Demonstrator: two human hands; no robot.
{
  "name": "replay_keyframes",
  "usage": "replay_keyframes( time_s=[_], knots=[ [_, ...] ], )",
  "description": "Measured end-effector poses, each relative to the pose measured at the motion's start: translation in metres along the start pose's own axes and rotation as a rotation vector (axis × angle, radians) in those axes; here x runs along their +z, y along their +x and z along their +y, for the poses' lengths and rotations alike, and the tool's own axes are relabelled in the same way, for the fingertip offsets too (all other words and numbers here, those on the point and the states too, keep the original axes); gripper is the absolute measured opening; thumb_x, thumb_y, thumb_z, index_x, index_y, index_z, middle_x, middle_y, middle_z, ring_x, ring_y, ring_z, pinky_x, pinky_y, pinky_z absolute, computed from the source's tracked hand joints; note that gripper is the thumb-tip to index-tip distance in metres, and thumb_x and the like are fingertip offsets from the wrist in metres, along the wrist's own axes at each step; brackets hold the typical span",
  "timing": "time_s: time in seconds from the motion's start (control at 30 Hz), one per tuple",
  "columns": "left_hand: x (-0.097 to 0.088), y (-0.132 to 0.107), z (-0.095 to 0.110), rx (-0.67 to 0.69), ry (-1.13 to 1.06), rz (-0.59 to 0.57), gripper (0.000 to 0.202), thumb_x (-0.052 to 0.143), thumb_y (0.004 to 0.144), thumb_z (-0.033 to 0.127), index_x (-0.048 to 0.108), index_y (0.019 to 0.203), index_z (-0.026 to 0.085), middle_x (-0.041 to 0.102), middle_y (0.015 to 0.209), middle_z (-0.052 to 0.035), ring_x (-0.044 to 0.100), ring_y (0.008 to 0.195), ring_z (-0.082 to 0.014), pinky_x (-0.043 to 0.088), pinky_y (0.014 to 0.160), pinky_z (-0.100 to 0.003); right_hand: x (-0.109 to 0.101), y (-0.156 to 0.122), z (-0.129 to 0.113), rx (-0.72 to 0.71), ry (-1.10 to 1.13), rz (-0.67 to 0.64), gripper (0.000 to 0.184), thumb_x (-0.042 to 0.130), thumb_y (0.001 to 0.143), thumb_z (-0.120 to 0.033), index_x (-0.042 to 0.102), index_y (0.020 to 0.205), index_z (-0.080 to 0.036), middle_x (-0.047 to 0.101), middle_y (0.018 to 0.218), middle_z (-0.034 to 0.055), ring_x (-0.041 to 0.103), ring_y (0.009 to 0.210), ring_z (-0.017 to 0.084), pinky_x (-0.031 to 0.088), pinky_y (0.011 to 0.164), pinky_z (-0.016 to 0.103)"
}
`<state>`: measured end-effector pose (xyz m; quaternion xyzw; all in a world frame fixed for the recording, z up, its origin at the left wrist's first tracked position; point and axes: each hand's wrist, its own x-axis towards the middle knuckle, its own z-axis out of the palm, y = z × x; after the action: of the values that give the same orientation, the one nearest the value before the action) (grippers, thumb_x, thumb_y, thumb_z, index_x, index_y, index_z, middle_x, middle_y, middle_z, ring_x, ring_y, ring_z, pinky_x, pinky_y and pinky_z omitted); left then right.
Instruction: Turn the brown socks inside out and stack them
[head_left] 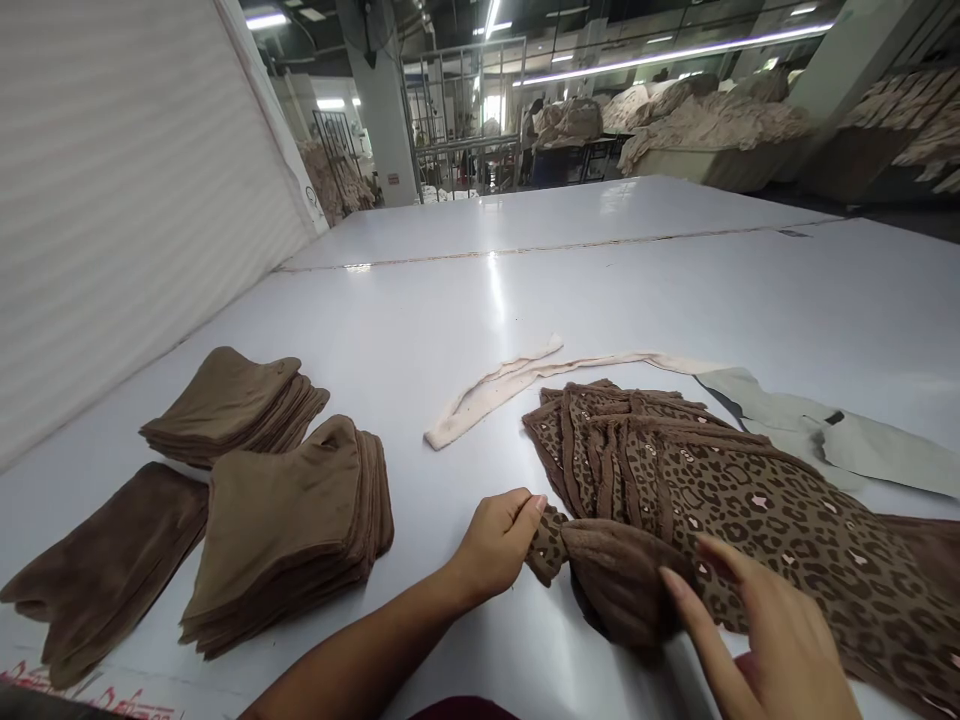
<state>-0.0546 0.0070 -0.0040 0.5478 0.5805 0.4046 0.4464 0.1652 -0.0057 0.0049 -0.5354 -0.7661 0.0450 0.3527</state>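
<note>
My left hand [491,545] is closed, pinching the narrow leopard-print end of a fabric piece [622,575] between thumb and fingers. The rest of that piece is bunched, with its plush brown side showing. At the piece's right edge is my right hand [780,630], thumb and forefinger apart; whether they touch the cloth is unclear. Just beyond both hands lies a fanned stack of leopard-print fabric pieces [750,500], brown and plush at their edges, with small pink marks in the print. The right hand covers part of this stack.
To the left sit brown fabric stacks: one at the front [277,530], one behind [225,400], and a darker one [112,560]. A cream strip [487,395] and a grey-green scrap [832,430] lie on the white table [420,320]. White sheeting [135,200] rises at left. Heaped cloth stands beyond.
</note>
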Motion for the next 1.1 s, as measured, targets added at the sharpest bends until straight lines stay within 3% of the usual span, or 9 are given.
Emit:
replay_keyframes(
  time_s=[0.1,0.2,0.27,0.33,0.37,0.47,0.57,0.7,1.1],
  knots=[
    [-0.005,0.005,0.008,-0.050,-0.134,-0.153,0.042,0.037,0.089,0.048,0.038,0.060,0.018,0.039,0.051,0.0043,0.037,0.048,-0.0081,0.030,0.047,-0.021,0.015,0.005,-0.010,-0.142,0.017,-0.084,0.050,0.048,0.085,-0.048,0.044,0.126,-0.020,0.058,0.112,0.0137,0.055,0.100,0.030,0.043,0.083,0.045],
    [-0.010,0.009,0.017,-0.114,-0.179,-0.358,0.040,0.039,0.087,0.048,0.042,0.062,0.017,0.041,0.050,0.0039,0.036,0.044,-0.0079,0.031,0.044,-0.022,0.030,0.007,-0.018,-0.193,0.116,-0.238,0.022,0.049,0.089,-0.039,0.056,0.105,-0.025,0.062,0.090,0.0054,0.059,0.083,0.023,0.046,0.073,0.038],
    [-0.014,0.004,0.025,-0.031,-0.059,-0.147,0.032,0.045,0.086,0.043,0.044,0.068,0.017,0.042,0.055,0.0036,0.039,0.049,-0.0089,0.034,0.049,-0.022,0.036,0.008,-0.019,-0.149,0.201,-0.304,0.015,0.045,0.092,-0.032,0.056,0.086,-0.024,0.059,0.075,0.0022,0.058,0.072,0.020,0.047,0.066,0.033],
    [-0.015,-0.007,0.033,0.202,0.106,0.114,0.021,0.051,0.083,0.036,0.046,0.074,0.018,0.046,0.063,0.0022,0.042,0.057,-0.0104,0.037,0.056,-0.023,0.039,0.008,-0.018,-0.103,0.246,-0.295,0.018,0.043,0.093,-0.029,0.054,0.080,-0.023,0.056,0.072,0.0021,0.056,0.070,0.019,0.046,0.063,0.032],
    [-0.015,-0.013,0.036,0.337,0.185,0.145,0.017,0.053,0.083,0.033,0.047,0.077,0.018,0.048,0.067,0.0011,0.044,0.061,-0.0114,0.039,0.059,-0.024,0.039,0.008,-0.018,-0.095,0.259,-0.276,0.017,0.044,0.092,-0.028,0.054,0.081,-0.023,0.056,0.073,0.0024,0.055,0.070,0.019,0.046,0.063,0.032],
    [-0.012,-0.025,0.039,0.569,0.393,-0.032,0.008,0.049,0.085,0.025,0.053,0.086,0.018,0.057,0.083,-0.0048,0.051,0.076,-0.0160,0.043,0.070,-0.027,0.033,0.009,-0.023,-0.119,0.340,-0.258,0.013,0.043,0.092,-0.024,0.053,0.084,-0.023,0.054,0.074,0.0026,0.053,0.071,0.019,0.045,0.063,0.032],
    [-0.008,-0.024,0.031,0.501,0.499,-0.124,0.012,0.048,0.085,0.021,0.053,0.096,0.018,0.060,0.094,-0.0070,0.052,0.087,-0.0187,0.043,0.078,-0.030,0.025,0.011,-0.031,-0.122,0.459,-0.276,0.016,0.041,0.092,-0.022,0.053,0.082,-0.023,0.052,0.073,0.0017,0.052,0.070,0.018,0.045,0.063,0.030],
    [-0.004,-0.018,0.022,0.479,0.567,-0.235,0.006,0.049,0.084,0.020,0.053,0.088,0.018,0.060,0.086,-0.0042,0.052,0.081,-0.0174,0.042,0.074,-0.029,0.021,0.010,-0.035,-0.070,0.618,-0.292,0.021,0.040,0.093,-0.022,0.052,0.075,-0.023,0.049,0.069,0.0000,0.051,0.066,0.016,0.044,0.060,0.026],
    [-0.006,-0.018,0.024,0.469,0.530,-0.151,0.009,0.042,0.084,0.017,0.048,0.079,0.019,0.058,0.085,-0.0035,0.050,0.081,-0.0169,0.038,0.074,-0.030,0.012,-0.002,-0.019,0.171,0.731,-0.245,0.033,0.049,0.087,-0.041,0.055,0.062,-0.022,0.055,0.064,0.0025,0.059,0.069,0.020,0.049,0.065,0.026]
  ],
)
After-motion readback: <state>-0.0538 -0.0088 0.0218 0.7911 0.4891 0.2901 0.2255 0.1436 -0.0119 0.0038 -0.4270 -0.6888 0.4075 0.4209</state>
